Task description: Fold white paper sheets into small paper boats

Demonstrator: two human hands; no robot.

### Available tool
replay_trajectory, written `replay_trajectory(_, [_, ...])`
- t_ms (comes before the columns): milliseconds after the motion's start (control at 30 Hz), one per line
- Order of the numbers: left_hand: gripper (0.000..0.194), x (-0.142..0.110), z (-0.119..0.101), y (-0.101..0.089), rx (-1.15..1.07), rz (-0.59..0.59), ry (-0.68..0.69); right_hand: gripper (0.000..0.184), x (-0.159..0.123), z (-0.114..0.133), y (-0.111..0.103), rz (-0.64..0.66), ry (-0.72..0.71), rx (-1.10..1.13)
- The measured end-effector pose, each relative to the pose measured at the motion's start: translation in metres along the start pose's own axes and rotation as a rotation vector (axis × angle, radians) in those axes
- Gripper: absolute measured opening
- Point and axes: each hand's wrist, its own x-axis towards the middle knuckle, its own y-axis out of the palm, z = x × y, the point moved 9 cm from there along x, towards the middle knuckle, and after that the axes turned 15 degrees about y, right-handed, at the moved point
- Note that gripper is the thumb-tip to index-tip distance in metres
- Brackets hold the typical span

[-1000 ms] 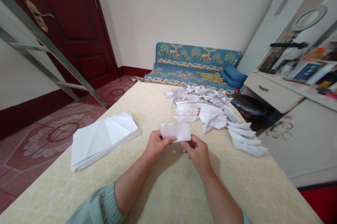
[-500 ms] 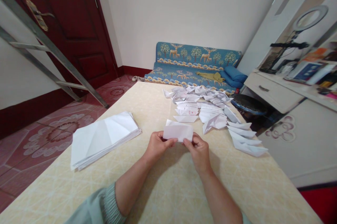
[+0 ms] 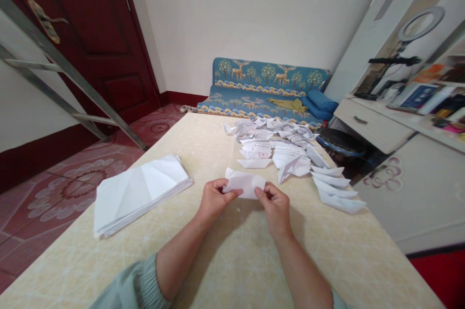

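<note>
Head view, looking down past pale green knit sleeves point(image 3: 141, 282): a small folded sheet of white paper point(image 3: 244, 183) is held just above the middle of the cream patterned surface point(image 3: 329, 260). The left hand point(image 3: 217, 201) and right hand point(image 3: 275, 208) take it from either side. The fingers point(image 3: 232, 193) of both hands are closed in a firm pinch along its lower edge, a grip that seems to keep the sheet taut and its layers together. Well to the left lies a squared stack of creased white paper point(image 3: 140, 193), seemingly kept apart from the folded pieces. To the right, several pointed folded paper boats point(image 3: 336, 188) lie in a loose line beside a heap of folded paper pieces point(image 3: 276, 142), some with print on them; the hands sit between these groups, within easy reach of both. Beyond the far edge stands a blue deer-patterned sofa point(image 3: 267, 76). An aluminium stepladder point(image 3: 65, 69) leans before a dark red door point(image 3: 87, 33) on the left, and a ring light point(image 3: 420, 24) rises above a white drawer unit point(image 3: 370, 122) on the right.
</note>
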Motion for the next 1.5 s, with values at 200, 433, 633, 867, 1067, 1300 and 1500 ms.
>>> replay_trajectory(200, [0.023, 0.003, -0.001, -0.004, 0.018, 0.009, 0.047, 0.027, 0.001, -0.003, -0.001, 0.023, -0.004, 0.038])
replay_trajectory(433, [0.021, 0.006, -0.008, -0.009, -0.016, -0.012, 0.094, 0.021, 0.003, -0.009, -0.001, 0.042, 0.074, 0.077])
replay_trajectory(633, [0.021, 0.004, -0.003, -0.006, -0.013, 0.003, 0.072, 0.025, 0.005, -0.01, -0.011, -0.031, 0.043, 0.106])
replay_trajectory(867, [0.022, 0.004, -0.003, -0.008, -0.027, -0.042, 0.047, 0.027, 0.002, -0.007, -0.023, -0.185, -0.011, 0.113])
replay_trajectory(1067, [0.018, 0.003, -0.001, -0.007, -0.063, -0.061, 0.017, 0.026, 0.002, -0.005, -0.026, -0.203, -0.018, 0.078])
replay_trajectory(1300, [0.016, 0.003, -0.001, -0.007, -0.067, -0.063, 0.01, 0.027, 0.002, -0.008, -0.028, -0.229, 0.009, 0.092])
replay_trajectory(1500, [0.018, 0.002, 0.001, -0.007, -0.071, -0.059, -0.007, 0.026, 0.004, -0.013, -0.03, -0.252, 0.063, 0.148])
